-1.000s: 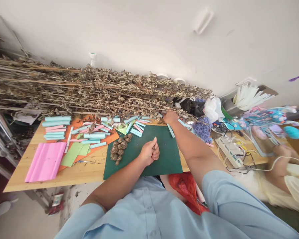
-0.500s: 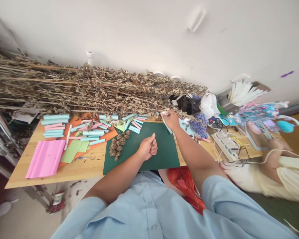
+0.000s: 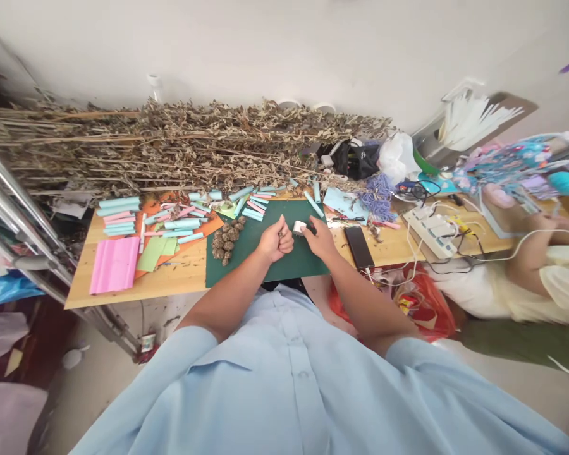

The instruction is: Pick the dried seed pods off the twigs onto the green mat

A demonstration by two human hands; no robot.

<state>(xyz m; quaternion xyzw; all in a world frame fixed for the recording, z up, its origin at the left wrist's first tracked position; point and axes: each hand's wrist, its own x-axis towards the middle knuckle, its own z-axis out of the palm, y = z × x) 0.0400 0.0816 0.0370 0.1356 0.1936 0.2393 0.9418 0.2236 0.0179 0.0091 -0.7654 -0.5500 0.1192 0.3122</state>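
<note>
My left hand (image 3: pixel 274 242) is closed in a loose fist over the dark green mat (image 3: pixel 284 270). Something small and dark shows between its fingers, too hidden to name. Facing it from the right, my right hand (image 3: pixel 321 240) pinches a small white block-like thing (image 3: pixel 299 227) between thumb and fingers. A cluster of brown, rough dried balls (image 3: pixel 226 240) lies on the mat's left side. One pale blue paper roll (image 3: pixel 313 205) rests at the mat's top right corner.
Dried stalks (image 3: pixel 194 148) lie along the back. Blue and pink paper rolls and a folded pink sheet (image 3: pixel 114 265) lie left. On the right are a phone (image 3: pixel 359 246), purple yarn (image 3: pixel 378 194) and a power strip (image 3: pixel 431 230). Another person's arm (image 3: pixel 531 249) is at the far right.
My right hand has come back from the table's rear edge to above the mat, bringing the white thing near my left hand. My left hand stays closed. The view has shifted.
</note>
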